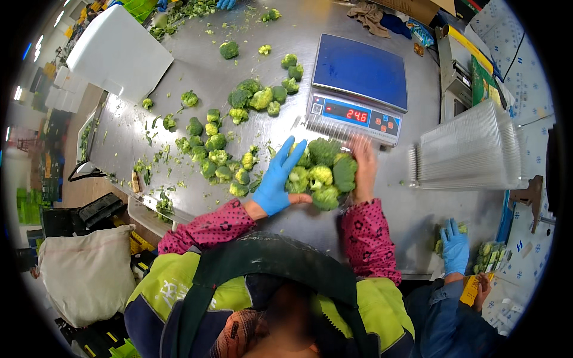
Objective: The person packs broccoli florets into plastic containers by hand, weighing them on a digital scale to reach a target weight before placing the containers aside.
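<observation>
A heap of broccoli florets (321,174) sits in front of me, partly over what looks like a clear ridged plastic tray (325,127). At its left is my left hand (276,184) in a blue glove, fingers spread and pointing away, its bare thumb reaching the florets' edge. My bare right hand (363,164) curves close around the right side of the heap, fingers together, against the tray's end. The thumb of that hand is hidden. Just beyond stands a digital scale (359,77) with a blue platform and lit red digits.
Loose florets (216,141) and green scraps lie left of my hands. A stack of clear plastic trays (465,152) stands at the right. A white box (119,53) is at the far left. A co-worker's blue-gloved hand (455,249) is near packed broccoli (489,256) at the lower right.
</observation>
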Action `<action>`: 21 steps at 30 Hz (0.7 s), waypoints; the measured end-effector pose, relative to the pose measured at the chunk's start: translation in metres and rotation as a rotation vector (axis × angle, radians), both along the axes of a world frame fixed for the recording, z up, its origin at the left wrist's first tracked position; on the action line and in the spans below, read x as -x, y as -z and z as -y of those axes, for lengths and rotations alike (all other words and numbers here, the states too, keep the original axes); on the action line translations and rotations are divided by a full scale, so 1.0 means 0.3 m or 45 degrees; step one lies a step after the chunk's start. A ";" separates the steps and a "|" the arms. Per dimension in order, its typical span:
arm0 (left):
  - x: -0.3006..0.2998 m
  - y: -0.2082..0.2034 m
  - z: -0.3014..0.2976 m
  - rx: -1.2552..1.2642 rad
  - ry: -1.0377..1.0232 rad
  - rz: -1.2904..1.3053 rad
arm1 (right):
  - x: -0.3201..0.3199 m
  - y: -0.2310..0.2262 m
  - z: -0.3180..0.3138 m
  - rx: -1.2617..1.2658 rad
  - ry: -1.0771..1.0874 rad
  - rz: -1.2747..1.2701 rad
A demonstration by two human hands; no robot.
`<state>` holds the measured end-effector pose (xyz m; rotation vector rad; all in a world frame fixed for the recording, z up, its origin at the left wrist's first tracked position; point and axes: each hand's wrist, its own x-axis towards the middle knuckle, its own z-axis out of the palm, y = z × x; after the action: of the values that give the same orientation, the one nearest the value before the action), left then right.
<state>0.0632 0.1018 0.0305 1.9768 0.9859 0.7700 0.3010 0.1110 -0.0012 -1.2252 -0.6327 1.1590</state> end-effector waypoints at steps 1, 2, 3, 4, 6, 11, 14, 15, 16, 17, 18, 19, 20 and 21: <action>-0.020 -0.036 -0.028 -0.006 -0.004 0.019 | -0.018 -0.052 -0.038 -0.035 -0.012 0.014; -0.046 -0.059 -0.078 -0.019 -0.015 0.086 | -0.036 -0.115 -0.071 -0.034 -0.002 -0.019; -0.079 -0.082 -0.143 -0.094 -0.008 0.078 | -0.048 -0.209 -0.121 -0.054 0.021 -0.058; -0.106 -0.102 -0.206 -0.170 -0.018 0.079 | -0.087 -0.224 -0.188 -0.185 -0.003 0.002; -0.167 -0.159 -0.327 -0.304 -0.038 0.101 | -0.140 -0.282 -0.316 -0.284 0.000 0.013; -0.314 -0.171 -0.613 -0.410 -0.120 0.169 | -0.304 -0.310 -0.652 -0.371 -0.110 0.110; -0.351 -0.080 -0.736 -0.314 -0.184 0.057 | -0.338 -0.259 -0.776 -0.245 -0.287 0.140; -0.368 -0.057 -0.760 -0.352 -0.189 0.048 | -0.375 -0.204 -0.815 -0.133 -0.315 0.234; -0.402 -0.046 -0.770 -0.389 -0.175 0.042 | -0.440 -0.158 -0.825 -0.073 -0.277 0.144; -0.416 -0.038 -0.778 -0.424 -0.175 0.023 | -0.473 -0.125 -0.836 -0.012 -0.255 0.041; -0.415 -0.051 -0.776 -0.434 -0.184 -0.090 | -0.474 -0.129 -0.828 -0.077 -0.137 0.108; -0.408 -0.052 -0.765 -0.453 -0.186 -0.061 | -0.461 -0.131 -0.796 -0.129 -0.029 0.175; -0.397 -0.053 -0.755 -0.473 -0.188 -0.029 | -0.448 -0.133 -0.759 -0.182 0.080 0.243; -0.382 -0.053 -0.738 -0.492 -0.190 0.001 | -0.420 -0.147 -0.708 -0.307 0.134 0.510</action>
<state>0.1777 0.3233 0.0463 2.2446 1.0536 1.1124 0.4271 0.3235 0.0428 -1.2736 -0.9657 0.7280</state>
